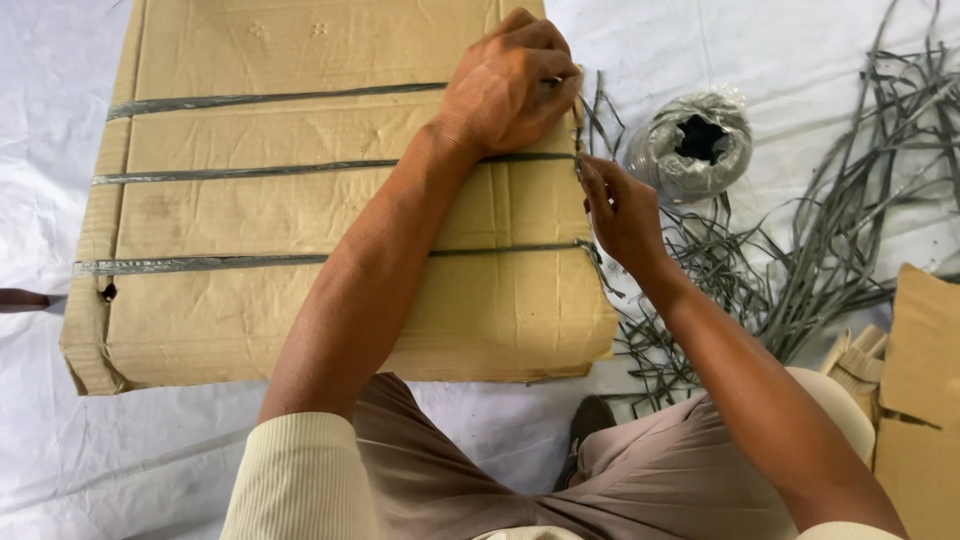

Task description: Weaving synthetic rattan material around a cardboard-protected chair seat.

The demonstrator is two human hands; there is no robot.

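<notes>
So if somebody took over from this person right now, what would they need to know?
Left hand presses down on the right edge of the flat cardboard bundle. Right hand pinches the grey strap at that edge, by the middle band.
Done: three grey straps cross the bundle.
Left: the middle strap's end is not yet fastened.
Strap roll and loose offcuts lie to the right on the white sheet.

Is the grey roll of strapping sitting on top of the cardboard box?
No, the roll lies on the white sheet to the right of the box, beside loose grey strips.
</notes>
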